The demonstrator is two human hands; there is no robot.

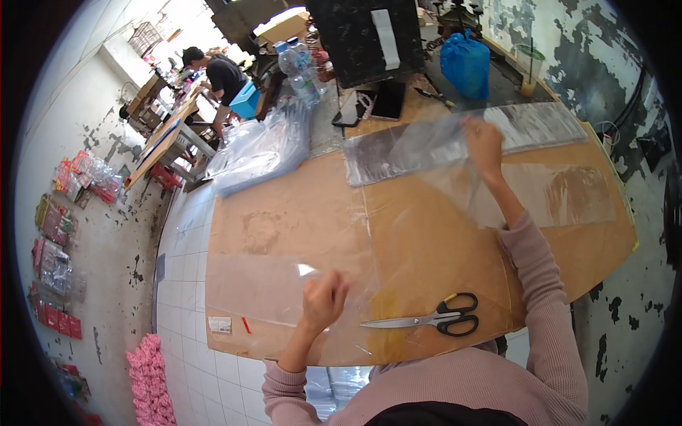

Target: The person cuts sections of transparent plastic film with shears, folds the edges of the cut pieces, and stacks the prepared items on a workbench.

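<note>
My left hand [323,298] is closed above the near left part of the table, over a clear plastic sheet [249,280] that lies flat. Any plastic inside its fingers is too transparent to make out. Farther off to the right, my right hand [484,145] is slightly blurred, its fingers pinched on a thin clear plastic sheet [433,145] that trails to the left. Beneath it lies a long stack of clear plastic bags [533,128]. Black-handled scissors [430,321] rest between my arms near the front edge, with neither hand touching them.
The table [298,220] is covered in brown board. A heap of clear plastic [266,145], water bottles [298,71], phones [387,99] and a blue bag [465,64] stand along its far side. A small red stick [246,325] lies front left. Another person [224,78] works beyond.
</note>
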